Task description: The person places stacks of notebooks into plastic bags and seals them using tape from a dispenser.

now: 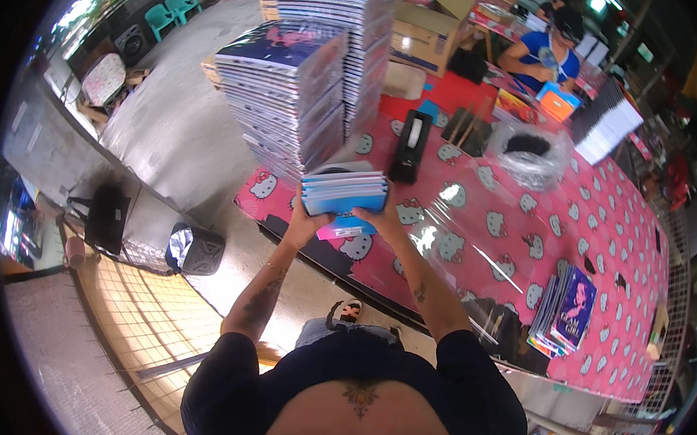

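Between my two hands is a small stack of notebooks (pixel 344 192) with white page edges and blue covers, held over the table's near left edge. My left hand (pixel 306 220) grips its left side, the thumb across the near face. On the opposite side my right hand (pixel 382 214) closes around it in the same way. Just beyond the held stack rises a tall pile of notebooks (pixel 280 96), topped by a dark cover with a pink figure. A black tape dispenser (pixel 410 146) lies to the right of it.
A pink patterned cover (pixel 474 224) spreads over the table. At right lies a smaller pile of purple-covered notebooks (pixel 571 308). Farther back are a roll of clear plastic (pixel 529 154), a cardboard box (pixel 421 36) and a white stack (pixel 608 125). Another person (pixel 540 58) in blue sits across the table.
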Demonstrator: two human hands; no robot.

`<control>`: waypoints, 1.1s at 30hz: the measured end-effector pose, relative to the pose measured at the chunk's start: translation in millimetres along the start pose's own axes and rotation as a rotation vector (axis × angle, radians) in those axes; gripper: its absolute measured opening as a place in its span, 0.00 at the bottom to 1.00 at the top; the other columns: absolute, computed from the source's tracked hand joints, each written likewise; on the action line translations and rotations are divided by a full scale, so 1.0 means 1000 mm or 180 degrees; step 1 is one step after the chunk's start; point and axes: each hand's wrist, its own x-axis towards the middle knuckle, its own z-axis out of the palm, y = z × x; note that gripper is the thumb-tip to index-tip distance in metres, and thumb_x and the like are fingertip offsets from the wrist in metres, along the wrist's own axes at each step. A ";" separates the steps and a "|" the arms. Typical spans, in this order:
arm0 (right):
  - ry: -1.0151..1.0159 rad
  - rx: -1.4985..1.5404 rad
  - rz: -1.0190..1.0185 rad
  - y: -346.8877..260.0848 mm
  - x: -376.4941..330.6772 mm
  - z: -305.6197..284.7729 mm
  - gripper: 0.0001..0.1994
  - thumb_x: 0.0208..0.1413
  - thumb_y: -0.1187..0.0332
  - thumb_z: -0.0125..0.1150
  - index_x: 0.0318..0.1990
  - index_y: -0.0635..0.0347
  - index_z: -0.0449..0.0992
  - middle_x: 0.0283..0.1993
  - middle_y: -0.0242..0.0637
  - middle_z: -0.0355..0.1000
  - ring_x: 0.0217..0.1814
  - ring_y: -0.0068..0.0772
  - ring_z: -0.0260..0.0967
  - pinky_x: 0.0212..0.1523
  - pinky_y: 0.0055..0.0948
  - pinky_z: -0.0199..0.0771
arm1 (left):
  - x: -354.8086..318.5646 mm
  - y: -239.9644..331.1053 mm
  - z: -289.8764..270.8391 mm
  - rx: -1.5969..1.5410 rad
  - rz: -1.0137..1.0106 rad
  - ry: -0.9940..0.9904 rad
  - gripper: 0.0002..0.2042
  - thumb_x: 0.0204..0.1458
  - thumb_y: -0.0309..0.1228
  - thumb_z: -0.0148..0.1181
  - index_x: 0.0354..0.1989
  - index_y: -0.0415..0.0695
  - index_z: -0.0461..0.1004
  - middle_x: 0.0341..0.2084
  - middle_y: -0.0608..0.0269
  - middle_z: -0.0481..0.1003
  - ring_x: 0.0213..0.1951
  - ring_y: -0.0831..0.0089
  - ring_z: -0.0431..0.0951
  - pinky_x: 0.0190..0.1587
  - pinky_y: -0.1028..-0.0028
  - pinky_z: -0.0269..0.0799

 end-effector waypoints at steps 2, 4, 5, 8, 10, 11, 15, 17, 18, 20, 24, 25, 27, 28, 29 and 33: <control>0.0117 -0.0131 -0.0283 0.008 -0.001 0.007 0.59 0.37 0.58 0.82 0.72 0.57 0.43 0.67 0.45 0.54 0.69 0.41 0.54 0.68 0.42 0.56 | 0.006 0.008 -0.007 -0.0025 -0.0038 -0.0235 0.42 0.41 0.14 0.64 0.67 0.42 0.50 0.52 0.60 0.69 0.53 0.71 0.72 0.55 0.69 0.72; 0.0171 -0.0267 -0.0559 0.003 0.004 0.004 0.58 0.37 0.58 0.82 0.72 0.58 0.44 0.67 0.45 0.53 0.69 0.42 0.55 0.68 0.42 0.56 | 0.004 0.020 -0.011 -0.0081 -0.0134 -0.0323 0.41 0.41 0.14 0.65 0.65 0.44 0.51 0.51 0.60 0.69 0.52 0.69 0.72 0.54 0.68 0.72; 0.0167 -0.0333 -0.0692 -0.003 0.006 0.003 0.57 0.38 0.58 0.82 0.72 0.58 0.45 0.68 0.45 0.53 0.69 0.42 0.55 0.68 0.42 0.57 | 0.003 0.024 -0.012 -0.0109 -0.0178 -0.0374 0.40 0.41 0.15 0.65 0.64 0.45 0.52 0.50 0.60 0.70 0.52 0.69 0.73 0.54 0.68 0.73; 0.0105 -0.0351 -0.0147 -0.013 0.000 0.018 0.50 0.38 0.60 0.81 0.68 0.59 0.53 0.58 0.41 0.67 0.62 0.37 0.65 0.64 0.39 0.64 | -0.004 0.022 -0.018 -0.0194 -0.0365 -0.0192 0.41 0.41 0.14 0.66 0.64 0.45 0.51 0.51 0.60 0.68 0.54 0.69 0.71 0.55 0.68 0.72; 0.0291 -0.0355 -0.0312 -0.019 -0.003 0.028 0.46 0.39 0.61 0.81 0.64 0.59 0.57 0.54 0.39 0.70 0.59 0.35 0.68 0.62 0.38 0.66 | -0.002 0.020 -0.025 -0.0098 -0.0350 -0.0282 0.42 0.41 0.13 0.66 0.65 0.45 0.50 0.52 0.60 0.68 0.55 0.69 0.71 0.55 0.68 0.73; 0.0382 -0.0361 -0.0389 -0.019 -0.003 0.031 0.44 0.39 0.61 0.81 0.63 0.59 0.59 0.52 0.38 0.71 0.57 0.35 0.69 0.60 0.37 0.68 | 0.001 0.019 -0.031 0.0025 -0.0275 -0.0384 0.43 0.41 0.13 0.66 0.66 0.45 0.49 0.52 0.60 0.68 0.55 0.69 0.70 0.55 0.68 0.73; 0.0048 -0.0238 -0.0278 -0.012 0.003 0.028 0.41 0.38 0.61 0.82 0.58 0.59 0.61 0.54 0.40 0.70 0.58 0.34 0.69 0.59 0.37 0.69 | -0.001 0.004 -0.041 -0.0197 -0.0657 -0.0362 0.46 0.41 0.15 0.69 0.68 0.45 0.46 0.53 0.60 0.68 0.55 0.69 0.70 0.55 0.68 0.73; 0.0087 -0.0315 -0.0247 -0.006 0.000 0.032 0.42 0.37 0.61 0.83 0.58 0.60 0.62 0.54 0.41 0.70 0.57 0.34 0.69 0.58 0.36 0.69 | -0.002 -0.001 -0.043 -0.0092 -0.0576 -0.0313 0.46 0.41 0.17 0.70 0.69 0.44 0.48 0.54 0.58 0.69 0.55 0.67 0.71 0.54 0.66 0.73; 0.0002 -0.0444 -0.0163 -0.005 0.001 0.030 0.42 0.37 0.61 0.83 0.58 0.60 0.62 0.54 0.41 0.71 0.58 0.34 0.69 0.58 0.36 0.69 | -0.002 -0.003 -0.046 -0.0038 -0.0534 -0.0290 0.46 0.41 0.18 0.71 0.69 0.44 0.49 0.54 0.57 0.69 0.55 0.67 0.71 0.54 0.64 0.73; -0.0135 -0.0730 0.0046 -0.013 -0.001 0.020 0.42 0.36 0.61 0.83 0.57 0.61 0.62 0.55 0.43 0.71 0.58 0.34 0.70 0.58 0.36 0.70 | 0.002 0.028 -0.045 0.1159 -0.0036 -0.0432 0.40 0.42 0.20 0.69 0.66 0.42 0.55 0.53 0.55 0.71 0.54 0.63 0.73 0.57 0.62 0.70; -0.0174 -0.0614 0.0022 -0.025 -0.003 0.019 0.44 0.35 0.61 0.83 0.59 0.62 0.62 0.55 0.45 0.71 0.58 0.35 0.71 0.58 0.37 0.70 | 0.002 0.154 0.019 0.2893 0.1298 -0.0102 0.40 0.45 0.30 0.70 0.67 0.36 0.56 0.60 0.40 0.65 0.59 0.47 0.70 0.61 0.55 0.65; -0.0214 -0.0528 0.0040 -0.027 -0.003 0.023 0.44 0.35 0.61 0.83 0.60 0.63 0.62 0.55 0.44 0.72 0.58 0.35 0.71 0.58 0.37 0.70 | 0.002 0.150 0.035 0.3414 0.1484 -0.0286 0.41 0.46 0.35 0.69 0.67 0.34 0.55 0.62 0.38 0.63 0.61 0.45 0.66 0.63 0.55 0.61; -0.0247 -0.0500 0.0117 -0.024 -0.001 0.020 0.46 0.35 0.62 0.83 0.62 0.63 0.61 0.55 0.44 0.72 0.58 0.36 0.71 0.59 0.37 0.70 | 0.011 0.133 0.063 0.4396 0.1895 -0.0732 0.44 0.48 0.44 0.67 0.67 0.30 0.52 0.64 0.34 0.59 0.66 0.43 0.60 0.68 0.53 0.53; -0.0282 -0.0526 0.0189 -0.016 -0.002 0.017 0.47 0.34 0.63 0.83 0.62 0.63 0.61 0.55 0.44 0.72 0.59 0.36 0.70 0.59 0.37 0.70 | 0.012 0.093 0.050 0.4871 0.1567 -0.1352 0.50 0.48 0.54 0.63 0.67 0.25 0.49 0.67 0.33 0.53 0.71 0.44 0.49 0.71 0.51 0.43; -0.0252 -0.0574 0.0214 -0.015 0.003 0.011 0.47 0.33 0.64 0.83 0.63 0.63 0.61 0.56 0.44 0.72 0.60 0.37 0.70 0.60 0.37 0.69 | 0.020 0.104 0.051 0.4766 0.1536 -0.1390 0.50 0.48 0.54 0.64 0.68 0.26 0.48 0.68 0.33 0.52 0.71 0.45 0.48 0.71 0.51 0.43; -0.0422 -0.0772 0.0067 -0.017 0.001 0.002 0.49 0.31 0.64 0.83 0.64 0.64 0.61 0.59 0.46 0.70 0.62 0.40 0.68 0.63 0.37 0.66 | 0.043 0.128 0.038 0.4974 0.1073 -0.1581 0.46 0.40 0.52 0.72 0.60 0.32 0.58 0.55 0.39 0.66 0.59 0.46 0.67 0.59 0.52 0.63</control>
